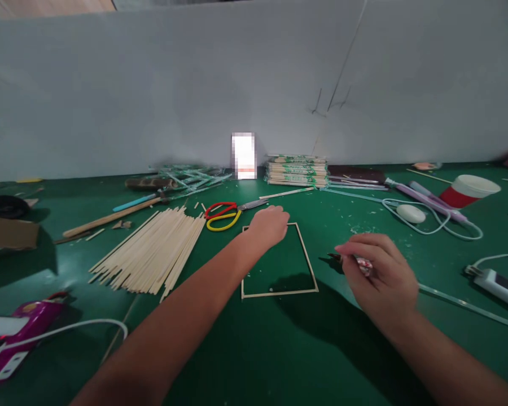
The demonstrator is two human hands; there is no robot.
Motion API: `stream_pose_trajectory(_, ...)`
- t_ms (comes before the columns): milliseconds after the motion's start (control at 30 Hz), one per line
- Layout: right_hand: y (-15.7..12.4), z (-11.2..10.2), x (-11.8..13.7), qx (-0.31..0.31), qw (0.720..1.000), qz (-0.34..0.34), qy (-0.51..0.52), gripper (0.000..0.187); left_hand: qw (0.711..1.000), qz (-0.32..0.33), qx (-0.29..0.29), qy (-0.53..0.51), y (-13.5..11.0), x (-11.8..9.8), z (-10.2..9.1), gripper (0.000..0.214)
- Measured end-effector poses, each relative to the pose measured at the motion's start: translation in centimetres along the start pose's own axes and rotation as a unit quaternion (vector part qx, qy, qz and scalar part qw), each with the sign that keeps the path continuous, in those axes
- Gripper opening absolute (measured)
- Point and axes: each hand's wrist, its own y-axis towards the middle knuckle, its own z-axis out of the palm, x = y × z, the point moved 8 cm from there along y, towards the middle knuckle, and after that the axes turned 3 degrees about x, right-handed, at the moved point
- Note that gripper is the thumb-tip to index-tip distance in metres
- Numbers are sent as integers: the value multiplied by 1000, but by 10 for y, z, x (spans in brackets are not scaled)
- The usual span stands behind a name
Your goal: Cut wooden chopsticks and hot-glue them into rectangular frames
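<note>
On the green tabletop lies a square frame of thin wooden sticks (279, 294). My left hand (270, 225) is closed over its far side, fingertips hidden, seemingly gripping the stick there. To the right of the frame, my right hand (381, 276) is raised a little above the table. Its fingers close around a small dark-tipped tool (364, 266) with a red-and-white patterned part; the exact kind cannot be made out. Scissors (222, 217) with red and yellow handles lie just beyond the left hand. A spread pile of wooden sticks (148, 251) is left of the frame.
Wrapped stick bundles (296, 171) and a bright pixelated rectangle (244, 156) stand by the grey wall. At right are a paper cup (469, 192), a white cable (438, 228) and a clear rod (469, 305). A purple corded device (29, 332) sits front left.
</note>
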Motion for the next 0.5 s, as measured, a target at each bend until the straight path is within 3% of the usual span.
stream_pose_trajectory(167, 3, 3, 6, 40, 998, -14, 42, 23, 999, 31, 15, -1, 22, -22, -2, 20)
stream_pose_trajectory(500, 2, 8, 2, 57, 995, -13, 77, 27, 999, 5, 15, -44, 19, -11, -1, 21)
